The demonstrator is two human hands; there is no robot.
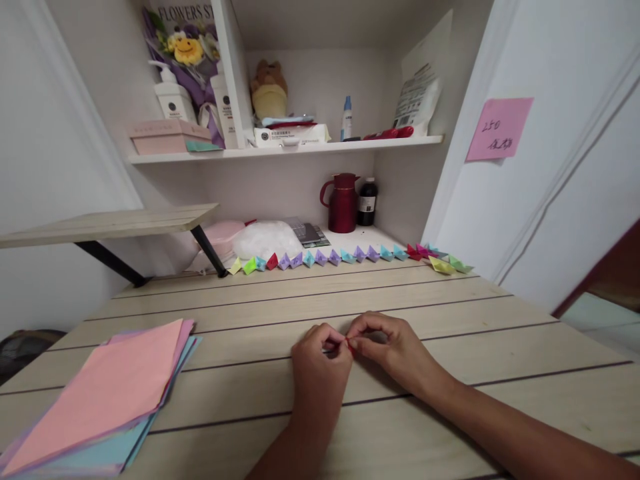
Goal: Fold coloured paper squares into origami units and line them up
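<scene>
Between my fingertips is a small piece of red paper (350,346), mostly covered, so its folded shape cannot be made out. My left hand (323,347) pinches it from the left, thumb and forefinger closed. From the right, my right hand (393,343) grips the same paper, also in a pinch. Both hands are close together, just above the wooden desk (240,380). Along the desk's back edge stands a row of small folded paper boats (334,257) in purple, blue, red, green and yellow.
A stack of coloured paper sheets (110,380) lies at the left. Behind it rises a small wooden stand (110,223) on black legs. A red jug (343,203) and dark bottle (367,202) stand under the shelf (300,150). A pink note (500,129) hangs at right.
</scene>
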